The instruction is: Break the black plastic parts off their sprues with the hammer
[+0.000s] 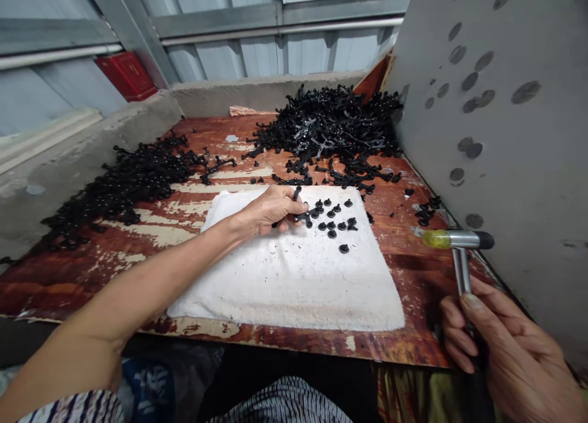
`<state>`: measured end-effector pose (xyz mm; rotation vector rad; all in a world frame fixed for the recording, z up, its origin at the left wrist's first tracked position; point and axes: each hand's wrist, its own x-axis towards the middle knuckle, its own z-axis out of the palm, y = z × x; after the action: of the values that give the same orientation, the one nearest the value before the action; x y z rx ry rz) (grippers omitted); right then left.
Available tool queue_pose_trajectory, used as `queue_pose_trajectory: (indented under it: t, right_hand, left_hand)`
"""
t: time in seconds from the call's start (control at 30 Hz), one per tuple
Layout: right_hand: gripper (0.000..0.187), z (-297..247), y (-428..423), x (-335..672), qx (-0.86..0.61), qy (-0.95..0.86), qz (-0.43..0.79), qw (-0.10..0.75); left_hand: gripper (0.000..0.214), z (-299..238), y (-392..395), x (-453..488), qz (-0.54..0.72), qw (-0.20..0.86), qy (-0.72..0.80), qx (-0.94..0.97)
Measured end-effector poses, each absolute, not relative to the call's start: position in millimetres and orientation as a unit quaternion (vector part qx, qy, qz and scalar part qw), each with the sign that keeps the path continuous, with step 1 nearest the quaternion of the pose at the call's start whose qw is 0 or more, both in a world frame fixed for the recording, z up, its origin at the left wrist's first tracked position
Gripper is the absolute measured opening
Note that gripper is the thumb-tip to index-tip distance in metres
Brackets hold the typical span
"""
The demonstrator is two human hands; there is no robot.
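Note:
My left hand (272, 210) is closed on a small black branched part (304, 217), just above the white cloth (294, 282). To the right of its fingers, several small round black pieces with short stems (331, 226) stand on the cloth. My right hand (496, 331) is wrapped round the handle of a small mallet (459, 251) at the table's right edge. The mallet's head has one yellow end and one black end, and it is raised off the table. Dark specks lie scattered over the cloth.
A large heap of black branched parts (331, 126) lies at the back, another heap (119, 187) at the left. A few loose black bits (427, 212) lie near the grey panel (519, 147) on the right. The worn red-brown tabletop (395, 343) has peeling patches.

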<state>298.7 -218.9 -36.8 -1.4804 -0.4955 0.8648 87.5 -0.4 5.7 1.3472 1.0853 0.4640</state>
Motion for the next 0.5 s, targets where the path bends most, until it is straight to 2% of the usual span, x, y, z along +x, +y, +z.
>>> queue_pose_trajectory:
  t: [0.23,0.5]
  right_hand:
    - [0.04,-43.7,-219.6,304.2,-0.632,-0.214,0.398,0.629]
    - [0.035,-45.5,-223.5,307.1,-0.631,-0.22,0.397,0.629]
  left_hand:
    - [0.023,2.6,9.2,92.3,0.204,0.656,0.495,0.532]
    - [0.023,1.7,10.3,95.7,0.192,0.644,0.493,0.553]
